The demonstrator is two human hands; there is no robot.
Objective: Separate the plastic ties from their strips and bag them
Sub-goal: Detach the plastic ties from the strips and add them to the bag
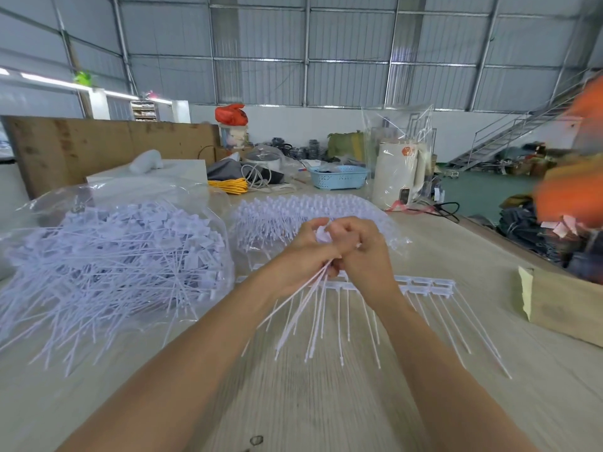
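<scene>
My left hand (306, 252) grips a bundle of loose white plastic ties (303, 308), their tails fanning down toward me. My right hand (360, 252) is right beside it, fingers curled and pinching a tie head at the top of the bundle. Under both hands a white strip (424, 283) with ties still attached lies flat on the table, tails pointing toward me. To the left lies a clear bag (107, 252) heaped with separated ties. Behind my hands sits a second clear bag (293, 210) of stacked tie strips.
The wooden table (326, 402) carries a cardboard box (567, 308) at the right edge, a white kettle (396, 172), a blue basket (337, 176) and a yellow cable coil (230, 185) at the back. A person in orange (567, 190) stands at the far right.
</scene>
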